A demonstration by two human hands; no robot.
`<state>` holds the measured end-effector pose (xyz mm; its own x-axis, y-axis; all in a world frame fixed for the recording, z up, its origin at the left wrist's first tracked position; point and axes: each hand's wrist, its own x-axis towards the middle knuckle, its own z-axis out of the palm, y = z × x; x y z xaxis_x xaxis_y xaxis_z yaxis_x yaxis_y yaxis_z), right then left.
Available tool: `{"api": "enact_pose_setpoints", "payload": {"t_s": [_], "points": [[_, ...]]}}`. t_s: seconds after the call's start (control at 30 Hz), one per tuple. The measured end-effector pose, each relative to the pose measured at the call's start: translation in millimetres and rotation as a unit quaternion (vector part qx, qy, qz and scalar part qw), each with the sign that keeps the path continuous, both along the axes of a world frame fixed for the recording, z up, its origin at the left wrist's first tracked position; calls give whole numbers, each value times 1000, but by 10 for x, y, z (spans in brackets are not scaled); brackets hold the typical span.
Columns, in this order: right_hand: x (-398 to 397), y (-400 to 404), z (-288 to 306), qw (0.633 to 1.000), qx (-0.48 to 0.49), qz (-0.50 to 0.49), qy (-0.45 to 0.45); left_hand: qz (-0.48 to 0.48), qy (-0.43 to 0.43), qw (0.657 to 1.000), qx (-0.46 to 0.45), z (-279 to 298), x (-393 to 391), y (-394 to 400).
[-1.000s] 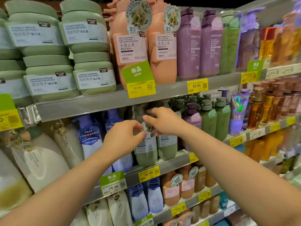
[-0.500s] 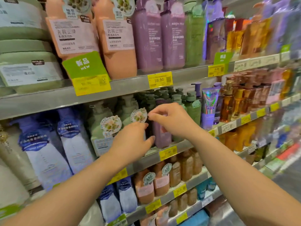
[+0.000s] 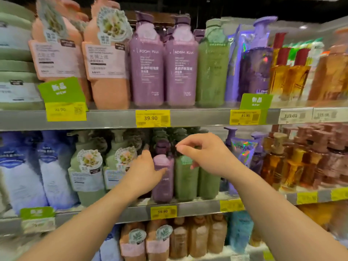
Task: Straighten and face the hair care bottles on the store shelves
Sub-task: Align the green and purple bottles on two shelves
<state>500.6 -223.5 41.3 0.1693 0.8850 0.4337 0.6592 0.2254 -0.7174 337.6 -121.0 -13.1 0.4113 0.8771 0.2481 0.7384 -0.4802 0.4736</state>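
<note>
Though motion blur softens detail, the purple bottle [image 3: 162, 178] stands upright at the front of the middle shelf [image 3: 199, 209], just beside a green bottle [image 3: 185, 178]. Left hand [image 3: 145, 172]: grip spread, thumb touching the purple bottle's shoulder. Right hand [image 3: 205, 155]: fingers loosely curled above the green bottle's cap, pinching nothing visible. Judgement: full pump bottles, fairly heavy, rigid smooth plastic, likely slick; flat-sided bodies turn best held at the shoulders, not the pump head. Matte finish, rounded shoulders, dark pump caps.
</note>
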Motion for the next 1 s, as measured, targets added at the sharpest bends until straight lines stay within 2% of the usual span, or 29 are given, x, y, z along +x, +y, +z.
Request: {"api": "enact_pose_setpoints", "payload": {"t_s": [0.17,0.33,0.43,0.53,0.73,1.0], "points": [[318,-67,246,994,99,-29,37,39,-44,997,-53,-109,172,5],[560,-132,706,951,268,-103,114,59,-74,993,-65,-134,226,36],[609,-100,969,933,312,-161,76,55,-100,991,-73,-137,238,58],[647,-10,1216,936,273,-222,-11,51,-83,994,-55,-141,233,75],[639,162,1526,972,112,-206,-21,28,-78,996,-30,-110,233,106],[645,244,1546,964,84,-235,-86,11,5,1000,-6,33,198,72]]}}
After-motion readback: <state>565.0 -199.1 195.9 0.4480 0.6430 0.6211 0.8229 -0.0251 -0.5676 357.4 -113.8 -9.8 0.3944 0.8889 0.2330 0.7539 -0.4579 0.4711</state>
